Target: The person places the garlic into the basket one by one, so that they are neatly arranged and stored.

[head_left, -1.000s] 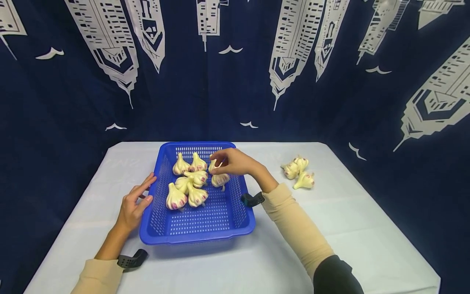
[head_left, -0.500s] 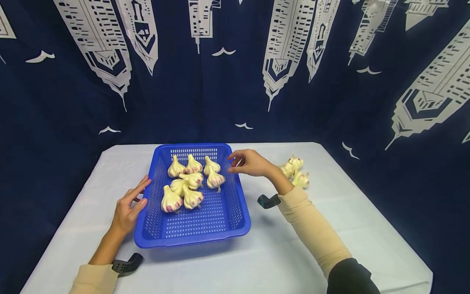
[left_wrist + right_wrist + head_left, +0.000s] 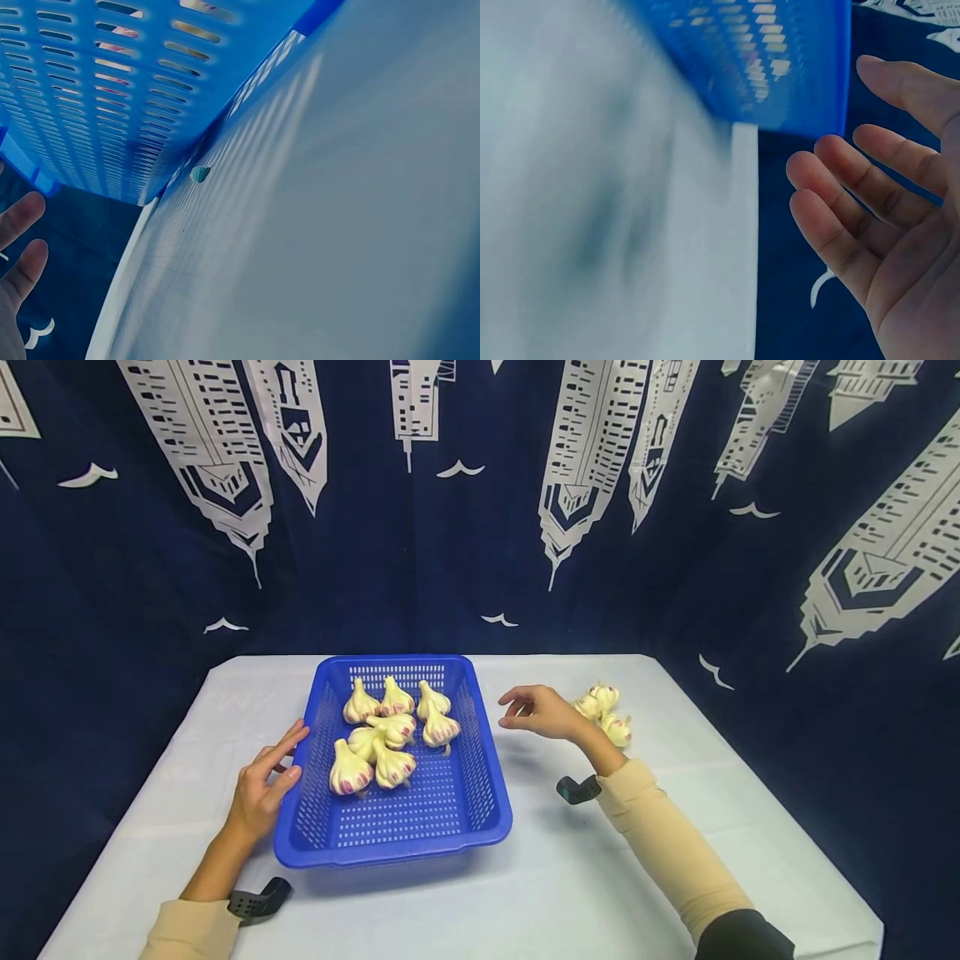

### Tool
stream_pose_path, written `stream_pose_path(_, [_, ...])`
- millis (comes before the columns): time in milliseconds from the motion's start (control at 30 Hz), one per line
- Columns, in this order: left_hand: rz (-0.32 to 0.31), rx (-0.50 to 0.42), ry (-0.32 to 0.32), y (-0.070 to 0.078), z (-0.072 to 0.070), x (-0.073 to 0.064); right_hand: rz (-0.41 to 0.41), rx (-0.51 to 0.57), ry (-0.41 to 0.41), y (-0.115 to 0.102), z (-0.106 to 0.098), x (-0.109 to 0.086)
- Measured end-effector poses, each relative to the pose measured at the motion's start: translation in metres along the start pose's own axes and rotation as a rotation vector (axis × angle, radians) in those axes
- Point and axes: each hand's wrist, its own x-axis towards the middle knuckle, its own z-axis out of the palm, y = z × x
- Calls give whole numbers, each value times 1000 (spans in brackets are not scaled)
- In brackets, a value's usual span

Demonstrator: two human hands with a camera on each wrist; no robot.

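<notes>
A blue plastic basket [image 3: 393,853] with slotted walls stands on the white table, holding several garlic bulbs [image 3: 350,768] with purple-streaked skins. My left hand [image 3: 258,789] rests its fingers against the basket's left rim, thumb spread apart from them. In the left wrist view, its fingertips [image 3: 28,210] show just beside the basket wall. To the right of the basket, my right hand [image 3: 543,712] is in the air over the table with relaxed, slightly bent fingers and holds nothing. Behind that hand, 3 more garlic bulbs [image 3: 617,729] lie grouped on the cloth.
The white-covered table [image 3: 675,827] has its far edge just behind the basket. A dark blue curtain [image 3: 420,552] with white building prints hangs behind and along both sides. Dark bands [image 3: 577,790] are on both wrists.
My right hand has left the garlic in the basket, crossed the right rim and moved rightward toward the loose bulbs. The left hand stays at the rim. The head view has shifted slightly.
</notes>
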Motion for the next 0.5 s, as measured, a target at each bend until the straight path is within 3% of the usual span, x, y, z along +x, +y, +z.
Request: stream_pose_path(500, [7,-12,3,-2,1,0,149,13,163,46,-32,-36])
